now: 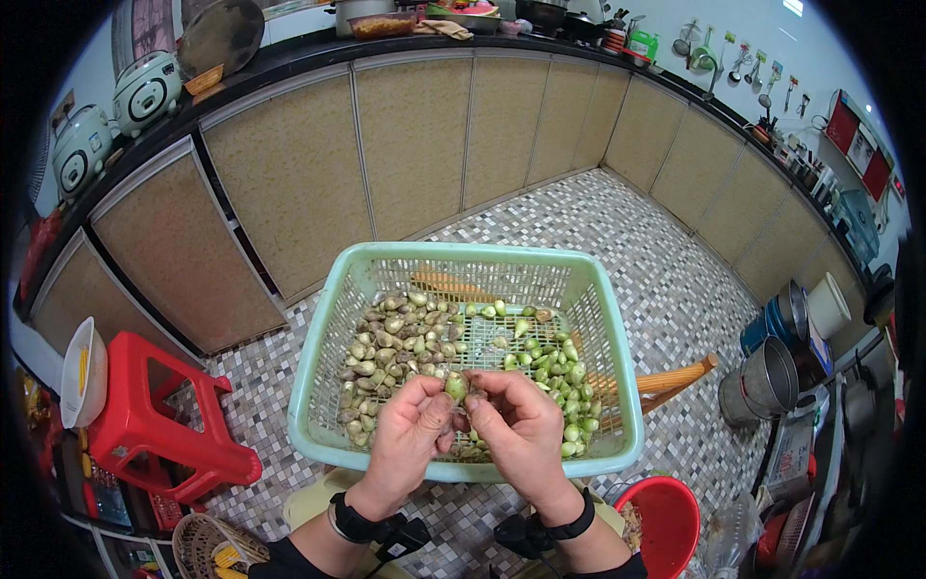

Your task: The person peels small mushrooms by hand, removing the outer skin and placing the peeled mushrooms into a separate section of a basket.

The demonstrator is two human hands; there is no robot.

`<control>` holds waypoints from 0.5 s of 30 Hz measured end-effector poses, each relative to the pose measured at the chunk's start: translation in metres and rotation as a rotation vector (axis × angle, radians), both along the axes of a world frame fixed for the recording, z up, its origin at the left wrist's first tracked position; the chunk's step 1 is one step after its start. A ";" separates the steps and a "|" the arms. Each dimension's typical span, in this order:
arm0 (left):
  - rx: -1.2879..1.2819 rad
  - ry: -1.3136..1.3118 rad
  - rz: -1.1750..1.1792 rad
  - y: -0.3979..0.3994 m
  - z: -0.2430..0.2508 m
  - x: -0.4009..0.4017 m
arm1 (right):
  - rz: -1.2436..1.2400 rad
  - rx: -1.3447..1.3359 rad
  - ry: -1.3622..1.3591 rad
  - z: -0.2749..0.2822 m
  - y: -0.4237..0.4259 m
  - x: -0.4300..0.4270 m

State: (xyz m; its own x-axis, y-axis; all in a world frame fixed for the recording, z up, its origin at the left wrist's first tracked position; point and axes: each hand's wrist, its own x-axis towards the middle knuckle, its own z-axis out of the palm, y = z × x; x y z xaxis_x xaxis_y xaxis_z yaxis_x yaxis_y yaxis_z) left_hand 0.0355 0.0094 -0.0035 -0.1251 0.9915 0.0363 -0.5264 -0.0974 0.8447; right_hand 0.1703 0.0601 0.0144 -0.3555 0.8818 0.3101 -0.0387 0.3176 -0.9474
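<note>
My left hand (412, 434) pinches a small green bulb-like vegetable (456, 387) between thumb and fingers. From the other side, my right hand (517, 427) grips its edge with thumb and forefinger, partly hiding its base. Both hands are above a pale green plastic basket (463, 250) with slatted walls. Brown-husked bulbs (398, 336) fill the basket's left side. Along its right side lie smooth, bright green bulbs (568, 376), with a few spread along the far middle. The wrists and hands cover part of the near rim.
Under the basket is a wooden support (658, 380), jutting out to the right. A red plastic stool (155, 405) stands left, with a white bowl (85, 376) beside it. Near my right forearm is a red bucket (669, 528) holding scraps. A wicker basket (195, 539) with corn sits lower left.
</note>
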 end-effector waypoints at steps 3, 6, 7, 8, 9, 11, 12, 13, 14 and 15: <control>0.022 0.038 -0.003 0.000 0.002 -0.002 | -0.032 -0.078 0.050 0.000 -0.001 -0.002; 0.032 0.070 0.041 0.001 0.003 0.001 | -0.030 -0.091 0.055 0.000 -0.001 -0.002; 0.042 0.070 0.042 0.002 0.003 0.000 | -0.016 -0.090 0.072 0.000 -0.001 -0.001; 0.047 0.067 0.047 0.003 0.004 0.000 | -0.006 -0.109 0.076 0.001 -0.001 -0.001; 0.045 0.064 0.056 0.003 0.004 -0.001 | 0.004 -0.128 0.081 0.002 -0.001 0.000; 0.049 0.079 0.068 0.003 0.004 -0.001 | 0.018 -0.134 0.088 0.003 -0.001 0.001; 0.047 0.087 0.077 0.002 0.003 -0.002 | 0.026 -0.137 0.091 0.004 -0.001 0.001; 0.044 0.093 0.065 0.002 0.003 -0.002 | 0.033 -0.158 0.094 0.005 0.000 0.002; 0.040 0.100 0.053 0.002 0.003 -0.003 | 0.041 -0.180 0.098 0.006 -0.001 0.002; 0.029 0.103 0.046 0.002 0.003 -0.003 | 0.044 -0.206 0.095 0.007 -0.001 0.002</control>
